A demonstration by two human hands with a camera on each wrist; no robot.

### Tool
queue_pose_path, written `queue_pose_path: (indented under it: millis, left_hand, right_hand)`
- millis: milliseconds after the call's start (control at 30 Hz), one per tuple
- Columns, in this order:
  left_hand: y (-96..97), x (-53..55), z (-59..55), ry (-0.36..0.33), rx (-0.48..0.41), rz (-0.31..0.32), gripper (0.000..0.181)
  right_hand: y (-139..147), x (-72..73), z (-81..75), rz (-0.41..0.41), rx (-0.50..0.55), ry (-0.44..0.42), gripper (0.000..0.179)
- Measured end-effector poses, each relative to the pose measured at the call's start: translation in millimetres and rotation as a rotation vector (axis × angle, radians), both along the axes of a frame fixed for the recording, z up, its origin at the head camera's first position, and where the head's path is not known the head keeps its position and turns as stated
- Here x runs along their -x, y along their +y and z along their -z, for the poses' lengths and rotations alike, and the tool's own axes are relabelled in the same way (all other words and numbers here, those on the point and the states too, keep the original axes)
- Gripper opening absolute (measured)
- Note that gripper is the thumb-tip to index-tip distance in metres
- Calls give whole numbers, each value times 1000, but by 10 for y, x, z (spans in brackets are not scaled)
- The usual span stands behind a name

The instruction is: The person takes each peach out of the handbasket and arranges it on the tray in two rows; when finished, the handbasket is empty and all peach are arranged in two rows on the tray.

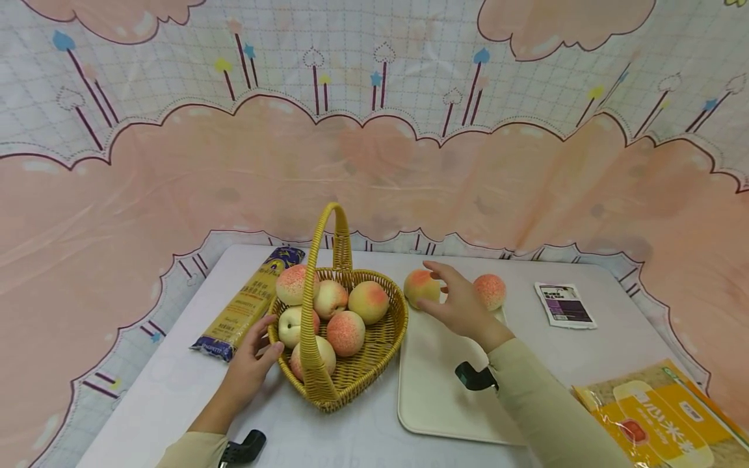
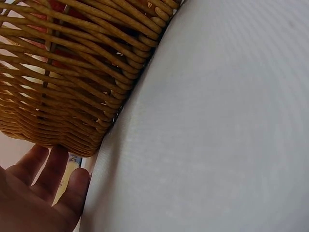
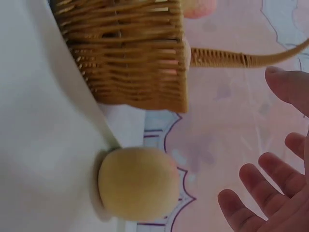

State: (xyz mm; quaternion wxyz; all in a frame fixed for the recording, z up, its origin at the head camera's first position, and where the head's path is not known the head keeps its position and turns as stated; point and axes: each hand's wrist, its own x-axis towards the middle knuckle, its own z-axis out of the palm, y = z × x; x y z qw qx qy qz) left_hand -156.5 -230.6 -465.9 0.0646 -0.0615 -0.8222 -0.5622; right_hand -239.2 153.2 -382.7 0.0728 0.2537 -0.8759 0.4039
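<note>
A heart-shaped wicker basket point(image 1: 374, 364) with a tall arched handle holds several peaches point(image 1: 345, 333). At its left side is my left hand point(image 1: 248, 364), fingers spread and fingertips right at the woven wall point(image 2: 63, 111). Over the far end of a cream tray point(image 1: 435, 396) hovers my right hand point(image 1: 462, 309), fingers apart and holding nothing. A yellow-red peach point(image 1: 419, 290) sits just left of that hand, at the tray's far end; in the right wrist view this peach point(image 3: 137, 183) stands apart from the fingers. Another speckled peach point(image 1: 491, 290) lies beyond the right wrist, partly hidden.
Left of the basket lies a long spaghetti packet point(image 1: 246, 305). A small white-and-purple sachet point(image 1: 565, 305) is at the back right, and an orange bag point(image 1: 661, 416) lies at the front right. A patterned cloth point(image 1: 374, 175) hangs behind the white table point(image 1: 345, 435).
</note>
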Motion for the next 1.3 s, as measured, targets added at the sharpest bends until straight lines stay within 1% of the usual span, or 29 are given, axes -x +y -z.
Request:
queue_pose_path:
  millis: [233,400,600,733,1067,1300]
  left_hand:
    - [0,10,16,11,-3,1,55]
    - [-8,7,20,9,12,-5,55]
    - [-16,2,27,-3,2,-6,56]
    - [-16,1,32,-3,-4,-4,56]
    - [-16,-1,15,-1,6,-2,56]
    - [-2,-1,15,5,4,-5,55]
  right_hand:
    - [-222,-8,11,-70,-12,-33,73]
    - [-362,-23,26,-112,-18,-28,71]
    - [-511,-14,49,-146,-74,3,71]
    - [-569,19,83,-150,-112,6,71]
    - [-672,135,126,-135,-165,-51,73]
    - [-763,165,99,-124,-180,-147,74]
